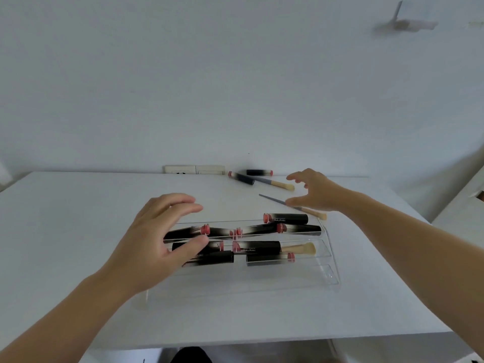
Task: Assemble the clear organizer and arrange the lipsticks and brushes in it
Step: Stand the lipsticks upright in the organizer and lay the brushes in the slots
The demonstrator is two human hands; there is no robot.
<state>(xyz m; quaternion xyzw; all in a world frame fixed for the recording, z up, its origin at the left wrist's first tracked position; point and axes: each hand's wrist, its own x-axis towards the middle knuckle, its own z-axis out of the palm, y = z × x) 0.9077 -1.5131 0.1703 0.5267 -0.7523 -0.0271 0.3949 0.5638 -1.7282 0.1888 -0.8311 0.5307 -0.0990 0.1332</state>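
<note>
The clear stepped organizer (330,277) sits mid-table with several black lipsticks (288,218) with pink ends lying on its tiers, plus a tan-bristled brush (301,248) on a lower tier. My left hand (157,239) hovers over the organizer's left side, fingers curled and apart, holding nothing. My right hand (314,191) is open above a grey-handled brush (275,200) lying behind the organizer. Two more lipsticks (241,178) and another brush (277,183) lie at the table's far edge.
The white table (78,231) stands against a white wall with a socket plate (195,169) at its back edge. A white cabinet (463,210) stands to the right.
</note>
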